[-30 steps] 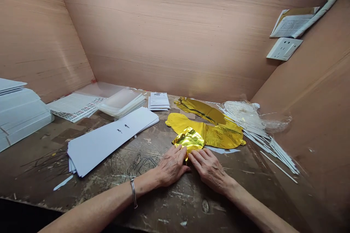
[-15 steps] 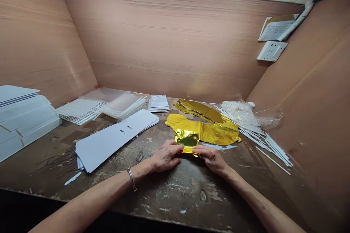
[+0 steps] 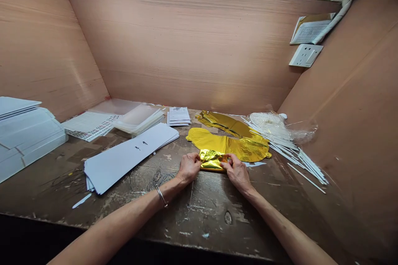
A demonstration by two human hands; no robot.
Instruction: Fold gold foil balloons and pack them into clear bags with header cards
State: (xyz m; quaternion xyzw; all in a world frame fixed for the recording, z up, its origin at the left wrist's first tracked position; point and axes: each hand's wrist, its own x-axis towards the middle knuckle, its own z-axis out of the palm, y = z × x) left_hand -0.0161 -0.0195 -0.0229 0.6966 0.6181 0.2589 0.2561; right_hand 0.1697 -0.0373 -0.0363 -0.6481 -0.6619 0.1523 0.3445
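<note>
A shiny gold foil balloon (image 3: 212, 160), folded into a small flat packet, lies on the worn table between my hands. My left hand (image 3: 189, 167) pinches its left edge, fingers closed. At the right end, my right hand (image 3: 236, 171) grips the foil between thumb and fingers. Just behind the packet another flat gold foil balloon (image 3: 242, 149) is spread out, with small tabs at its ends. Farther back rests a stack of gold foil balloons (image 3: 230, 124), partly covered by the spread one.
White cards (image 3: 130, 155) lie fanned to the left, near clear plastic sleeves (image 3: 137, 119) and a printed sheet (image 3: 90, 126). White boxes (image 3: 27, 140) stand far left. Small printed slips (image 3: 178, 116) sit at the back. White sticks (image 3: 298, 157) and a plastic bag (image 3: 269, 123) lie right.
The upper flap of the foil packet has been folded down toward me. My hands have shifted from pressing its near edge to pinching its left and right ends.
</note>
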